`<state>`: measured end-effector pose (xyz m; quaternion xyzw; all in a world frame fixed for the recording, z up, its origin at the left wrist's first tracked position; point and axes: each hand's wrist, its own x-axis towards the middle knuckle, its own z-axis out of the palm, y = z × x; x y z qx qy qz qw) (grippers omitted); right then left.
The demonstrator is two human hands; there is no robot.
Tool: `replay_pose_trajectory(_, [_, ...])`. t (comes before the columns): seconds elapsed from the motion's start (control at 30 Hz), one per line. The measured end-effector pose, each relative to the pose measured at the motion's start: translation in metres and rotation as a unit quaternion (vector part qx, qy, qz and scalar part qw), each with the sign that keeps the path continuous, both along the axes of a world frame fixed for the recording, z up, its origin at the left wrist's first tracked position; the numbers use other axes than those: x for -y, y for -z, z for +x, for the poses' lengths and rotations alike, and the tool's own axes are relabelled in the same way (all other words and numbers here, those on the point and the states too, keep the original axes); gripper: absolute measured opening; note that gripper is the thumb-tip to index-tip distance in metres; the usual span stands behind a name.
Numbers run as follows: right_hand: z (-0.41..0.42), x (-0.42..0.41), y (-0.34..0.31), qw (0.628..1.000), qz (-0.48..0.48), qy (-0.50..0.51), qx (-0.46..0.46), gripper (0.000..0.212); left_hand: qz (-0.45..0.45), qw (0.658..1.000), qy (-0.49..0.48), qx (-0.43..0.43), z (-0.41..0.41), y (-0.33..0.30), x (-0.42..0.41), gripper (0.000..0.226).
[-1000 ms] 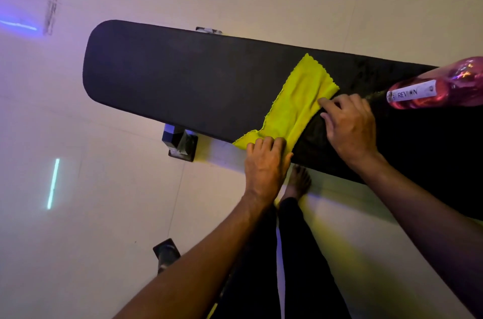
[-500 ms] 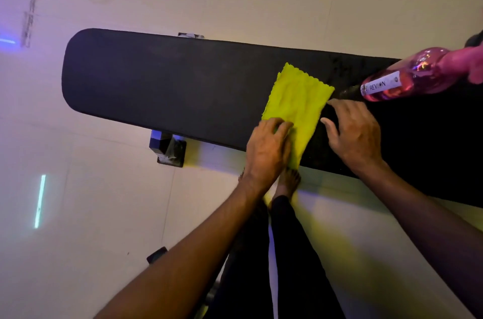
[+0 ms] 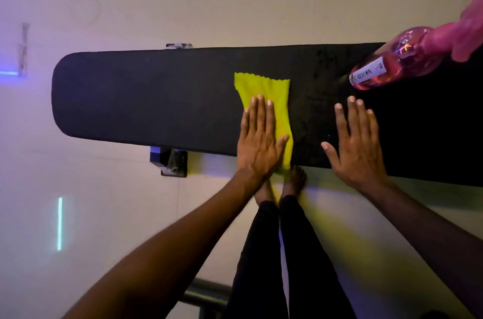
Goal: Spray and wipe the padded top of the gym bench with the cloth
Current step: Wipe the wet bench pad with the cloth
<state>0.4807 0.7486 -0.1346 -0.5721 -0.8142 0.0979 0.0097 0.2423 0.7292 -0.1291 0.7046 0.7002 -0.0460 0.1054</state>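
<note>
Cloth (image 3: 264, 91) under flat left fingers (image 3: 257, 114)

desk (image 3: 156, 99): the padded top's right end runs out of the picture's right edge; the frame beneath is hidden apart from one foot below the near edge.
cloth (image 3: 264, 88): the near part lies under the left hand (image 3: 257, 146), so its outline there cannot be seen.
spray bottle (image 3: 397, 65): the pink head is blurred and cut by the right edge; the label is only partly readable.
forearms: both cut by the frame edges.
</note>
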Motion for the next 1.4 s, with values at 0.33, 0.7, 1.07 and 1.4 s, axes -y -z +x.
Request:
replay_pose_trajectory(0.33, [0.006,-0.001,0.014,1.000,0.022,0.008,0.020,0.090,0.046,0.993,0.109,0.030,0.001,0.009,-0.092,0.074])
replay_pose_trajectory(0.7, [0.003,0.000,0.021,0.999,0.033,0.025,0.023,0.093,0.049,0.984,0.167,0.038,0.014,0.007,-0.109,0.074])
replay_pose_trajectory(1.07, [-0.009,0.007,0.013,0.998,-0.003,0.047,0.051,0.098,0.025,0.991,0.125,0.036,0.007,0.011,-0.032,0.076])
replay_pose_trajectory(1.4, [-0.014,0.014,0.012,0.997,-0.009,0.035,0.066,0.097,0.040,0.997,0.055,0.044,-0.024,0.015,-0.010,0.072])
